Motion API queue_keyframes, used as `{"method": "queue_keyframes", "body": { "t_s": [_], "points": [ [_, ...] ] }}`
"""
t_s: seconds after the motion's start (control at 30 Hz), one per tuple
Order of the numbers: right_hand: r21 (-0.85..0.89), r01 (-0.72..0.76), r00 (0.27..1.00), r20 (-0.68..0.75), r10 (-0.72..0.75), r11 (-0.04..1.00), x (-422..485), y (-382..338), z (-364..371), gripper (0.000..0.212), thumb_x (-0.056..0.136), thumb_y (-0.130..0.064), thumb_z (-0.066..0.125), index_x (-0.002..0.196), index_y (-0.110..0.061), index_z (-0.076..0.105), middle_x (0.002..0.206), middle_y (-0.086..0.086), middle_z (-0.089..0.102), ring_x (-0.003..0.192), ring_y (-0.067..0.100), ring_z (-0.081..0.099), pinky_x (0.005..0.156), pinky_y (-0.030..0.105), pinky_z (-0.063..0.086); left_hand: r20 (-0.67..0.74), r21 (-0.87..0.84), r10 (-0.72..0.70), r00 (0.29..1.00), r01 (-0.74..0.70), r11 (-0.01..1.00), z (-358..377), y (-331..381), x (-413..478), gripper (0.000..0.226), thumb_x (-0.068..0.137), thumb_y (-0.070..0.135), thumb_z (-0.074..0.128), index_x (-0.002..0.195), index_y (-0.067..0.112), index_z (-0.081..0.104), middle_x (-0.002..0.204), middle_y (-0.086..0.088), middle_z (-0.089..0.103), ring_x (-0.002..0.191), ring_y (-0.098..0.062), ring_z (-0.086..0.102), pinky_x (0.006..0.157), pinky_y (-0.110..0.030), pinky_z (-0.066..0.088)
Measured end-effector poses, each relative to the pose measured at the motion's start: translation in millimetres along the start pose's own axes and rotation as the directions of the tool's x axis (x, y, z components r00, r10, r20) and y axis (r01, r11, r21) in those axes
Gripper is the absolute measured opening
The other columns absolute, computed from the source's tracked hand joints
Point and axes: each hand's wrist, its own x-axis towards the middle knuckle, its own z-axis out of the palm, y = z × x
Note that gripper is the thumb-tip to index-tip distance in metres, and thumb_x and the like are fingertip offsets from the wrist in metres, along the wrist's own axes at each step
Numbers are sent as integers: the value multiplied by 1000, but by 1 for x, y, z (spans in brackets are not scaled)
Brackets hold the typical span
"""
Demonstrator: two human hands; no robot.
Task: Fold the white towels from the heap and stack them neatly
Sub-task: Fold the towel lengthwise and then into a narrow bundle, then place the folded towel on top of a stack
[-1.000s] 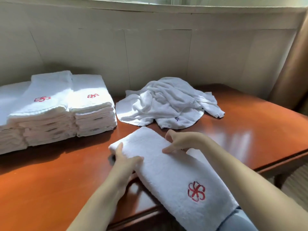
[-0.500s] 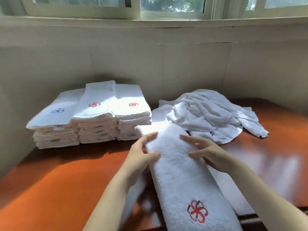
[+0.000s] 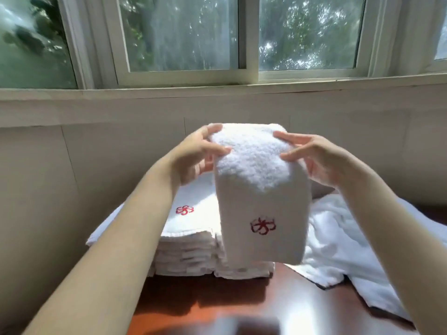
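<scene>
We are seeing both hands raised above the surface (image 3: 242,308), holding one folded towel (image 3: 261,197) up in the air by its upper end. The left hand (image 3: 196,153) is gripping the towel's left side, with the thumb pressing on the near face and the fingers curling over the top and behind. The right hand (image 3: 316,160) is gripping the right side the same way, thumb on the near face, fingers reaching over the top edge. The towel is hanging down from the hands as a long folded strip. Its lower end is dangling in front of the stacks (image 3: 188,252); we cannot tell if it is touching them. A red emblem (image 3: 263,225) is showing low on its near face.

The stacks of folded towels are sitting on the far left of the surface against the wall (image 3: 72,165), one top towel showing a matching emblem (image 3: 184,210). Just right of them the heap (image 3: 338,245) of unfolded white towels is lying on the surface, the right forearm partly hiding it. The surface is glossy reddish wood. A window (image 3: 183,35) is running along the far wall, with green leaves showing outside. The edges are looking slightly blurred.
</scene>
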Motion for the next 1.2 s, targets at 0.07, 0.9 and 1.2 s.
{"method": "queue_keyframes", "body": {
  "t_s": [0.07,0.9,1.2],
  "points": [
    [51,22,995,-97,-17,998,56,5,-4,62,81,14,54,133,-19,53,141,8,48,115,25,59,89,28,53,-139,9,-32,990,34,999,-9,-13,47,62,92,6,58,146,20,29,90,0,61,48,-1,60,42,-13,44],
    [-664,-356,930,-318,182,658,174,183,-9,55,90,-1,36,144,-13,38,124,13,54,103,26,57,86,28,47,-96,879,-368,925,252,406,12,-161,75,60,99,44,37,150,14,26,155,-8,30,139,-26,32,108,-31,28],
    [-974,-16,987,20,160,224,180,182,37,53,95,-59,29,144,-40,29,151,4,31,142,33,21,114,48,20,-147,958,-195,970,188,215,-6,-171,113,45,102,35,31,142,15,36,143,-10,39,131,-30,39,102,-40,36]
  ]
}}
